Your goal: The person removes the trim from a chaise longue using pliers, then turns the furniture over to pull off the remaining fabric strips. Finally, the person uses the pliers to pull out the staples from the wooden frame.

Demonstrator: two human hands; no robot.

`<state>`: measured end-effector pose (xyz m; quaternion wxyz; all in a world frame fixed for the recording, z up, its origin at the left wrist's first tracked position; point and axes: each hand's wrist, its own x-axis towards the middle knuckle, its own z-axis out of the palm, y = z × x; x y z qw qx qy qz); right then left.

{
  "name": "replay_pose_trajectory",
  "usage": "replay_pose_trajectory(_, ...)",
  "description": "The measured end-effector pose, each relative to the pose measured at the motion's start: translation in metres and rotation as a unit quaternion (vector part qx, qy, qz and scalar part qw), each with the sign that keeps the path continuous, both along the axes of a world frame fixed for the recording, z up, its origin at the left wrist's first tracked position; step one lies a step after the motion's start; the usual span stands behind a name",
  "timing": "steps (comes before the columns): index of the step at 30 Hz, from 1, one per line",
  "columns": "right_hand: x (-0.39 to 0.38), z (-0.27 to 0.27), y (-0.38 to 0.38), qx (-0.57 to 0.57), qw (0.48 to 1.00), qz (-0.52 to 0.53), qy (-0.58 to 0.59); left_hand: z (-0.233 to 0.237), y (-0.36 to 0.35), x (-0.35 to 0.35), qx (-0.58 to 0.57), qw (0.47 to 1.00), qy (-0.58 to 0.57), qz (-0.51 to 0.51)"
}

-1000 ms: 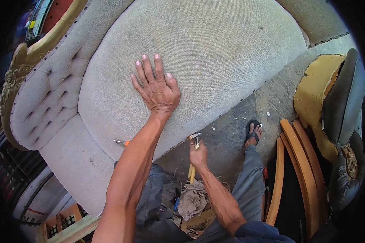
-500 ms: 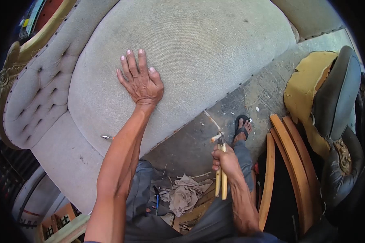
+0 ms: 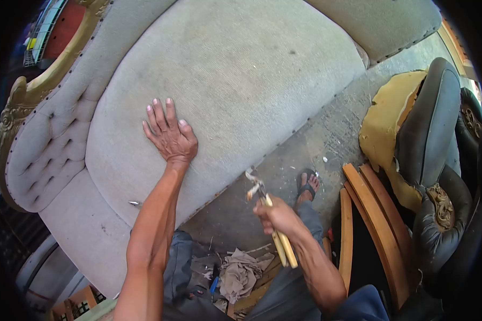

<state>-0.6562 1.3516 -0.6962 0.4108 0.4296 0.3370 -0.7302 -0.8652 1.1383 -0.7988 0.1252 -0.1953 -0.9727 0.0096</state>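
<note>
My left hand (image 3: 171,143) lies flat on the grey fabric seat (image 3: 235,75) of a sofa, fingers spread. In my right hand (image 3: 281,216) is a pair of pliers (image 3: 286,252) with pale yellow handles, held just off the seat's front edge. A whitish, ragged strip (image 3: 255,184) hangs at the jaws, its upper end close to the edge. Dark tacks dot the lower border of the seat. Close to my left forearm, a small metal-tipped tool (image 3: 135,203) rests on the fabric, partly hidden by the arm.
The tufted backrest (image 3: 53,144) with a carved gold frame curves along the left. Curved wooden pieces (image 3: 377,224) and a dark padded piece (image 3: 431,123) with torn yellow foam (image 3: 383,120) stand at right. Crumpled cloth (image 3: 241,273) lies between my legs; my sandaled foot (image 3: 309,184) is on the floor.
My right hand and the pliers have come nearer the seat's front edge, and the strip looks less stretched out. The left hand stays flat on the seat while the view has shifted.
</note>
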Motion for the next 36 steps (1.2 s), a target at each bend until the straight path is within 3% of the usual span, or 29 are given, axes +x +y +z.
replay_pose_trajectory(3, 0.093, 0.042, 0.047, 0.082, 0.994, -0.015, -0.073, -0.006, 0.008, -0.023, 0.025, 0.999, 0.037, -0.009)
replay_pose_trajectory(5, 0.189, 0.093, 0.064, 0.077, 0.956, -0.09, -0.268, -0.011, -0.002, -0.01, 0.019, 0.999, 0.039, -0.017)
replay_pose_trajectory(7, 0.217, 0.135, 0.079, 0.169, 0.908, -0.028, -0.382, 0.001, -0.005, -0.005, -0.002, 1.0, 0.015, 0.014)
replay_pose_trajectory(8, 0.239, 0.145, 0.086, 0.166, 0.914, -0.013, -0.37, 0.007, 0.005, -0.001, 0.0, 1.0, 0.008, 0.013)
replay_pose_trajectory(10, 0.236, 0.08, 0.111, 0.186, 0.942, -0.025, -0.277, 0.003, 0.009, -0.006, 0.007, 0.999, 0.032, 0.012)
replay_pose_trajectory(12, 0.242, 0.055, 0.114, 0.228, 0.946, -0.083, -0.214, 0.008, 0.005, -0.003, -0.007, 1.0, 0.0, 0.024)
replay_pose_trajectory(13, 0.244, 0.044, 0.117, 0.241, 0.93, -0.048, -0.273, 0.015, -0.001, 0.011, -0.018, 1.0, -0.01, 0.018)
replay_pose_trajectory(15, 0.303, 0.001, 0.117, 0.233, 0.928, -0.123, -0.263, 0.014, 0.009, -0.002, -0.038, 0.998, -0.014, 0.04)
replay_pose_trajectory(19, 0.33, 0.005, 0.123, 0.205, 0.92, -0.111, -0.315, 0.018, 0.009, -0.001, -0.035, 0.998, -0.023, 0.04)
replay_pose_trajectory(21, 0.331, 0.009, 0.123, 0.251, 0.882, -0.263, -0.3, 0.021, 0.012, -0.001, -0.041, 0.998, -0.021, 0.038)
replay_pose_trajectory(25, 0.339, 0.013, 0.116, 0.248, 0.918, -0.264, -0.159, 0.028, 0.019, -0.003, -0.012, 0.996, -0.067, 0.063)
replay_pose_trajectory(27, 0.341, -0.001, 0.118, 0.263, 0.924, -0.208, -0.181, 0.036, 0.048, -0.004, 0.031, 0.996, -0.074, 0.038)
replay_pose_trajectory(30, 0.331, -0.027, 0.134, 0.335, 0.914, 0.064, -0.221, 0.045, 0.114, 0.011, 0.068, 0.982, -0.177, 0.012)
replay_pose_trajectory(31, 0.332, -0.039, 0.135, 0.336, 0.912, 0.068, -0.223, 0.03, 0.124, 0.015, 0.069, 0.981, -0.18, 0.015)
replay_pose_trajectory(33, 0.328, -0.056, 0.137, 0.411, 0.868, 0.193, -0.199, -0.003, 0.13, 0.021, -0.001, 0.999, -0.041, -0.019)
replay_pose_trajectory(34, 0.244, -0.007, 0.135, 0.392, 0.873, 0.239, -0.165, -0.007, 0.13, 0.02, -0.023, 0.998, -0.053, -0.006)
replay_pose_trajectory(36, 0.203, -0.007, 0.129, 0.365, 0.846, 0.353, -0.161, -0.01, 0.126, 0.02, -0.009, 0.998, -0.058, -0.013)
